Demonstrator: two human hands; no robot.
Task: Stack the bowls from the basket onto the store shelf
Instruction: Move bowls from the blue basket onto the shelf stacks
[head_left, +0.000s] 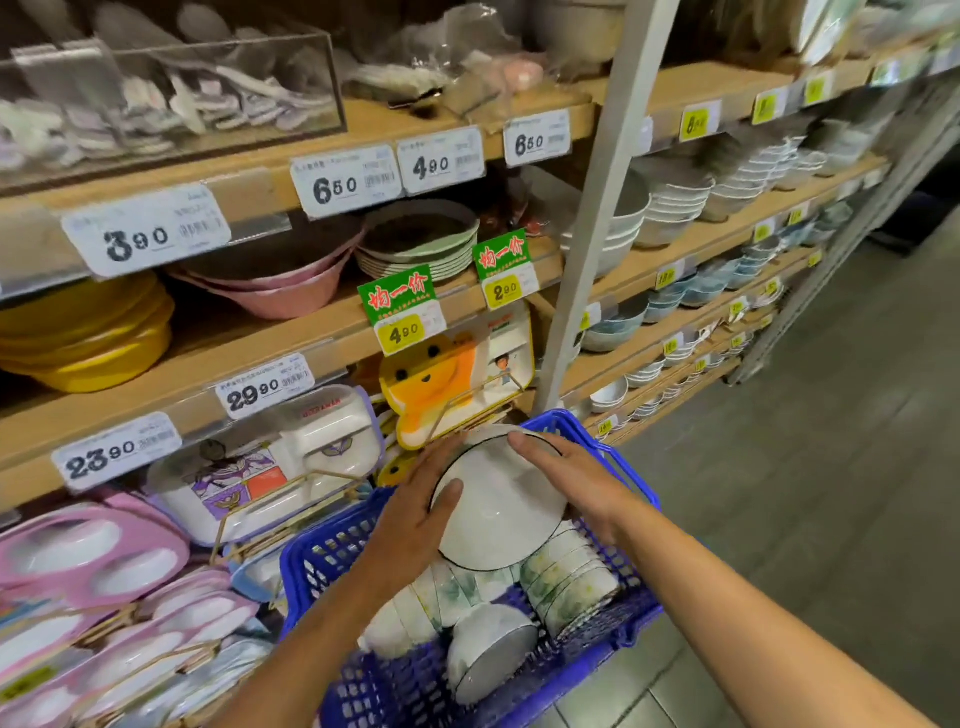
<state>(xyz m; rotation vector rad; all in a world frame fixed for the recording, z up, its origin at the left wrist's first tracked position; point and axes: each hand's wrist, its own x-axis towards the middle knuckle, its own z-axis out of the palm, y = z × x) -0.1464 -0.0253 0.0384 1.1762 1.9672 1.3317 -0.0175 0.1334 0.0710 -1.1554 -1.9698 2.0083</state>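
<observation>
I see a round white glazed bowl with a thin dark rim (498, 514), smooth and glossy, tilted on its side just above the blue plastic lattice basket (317, 561). In the basket lie nested ceramic bowls with a green leaf print (566, 582), stacked on their sides. Beside the basket run light wooden shelves (249, 343) with white price tags, carrying pink, yellow and green dishes. The grey tiled floor (831, 467) stretches down the aisle. My left hand (410, 519) pinches the bowl's rim, thumb inside, fingers outside. My right hand (576, 483) presses straight fingers against the opposite edge.
</observation>
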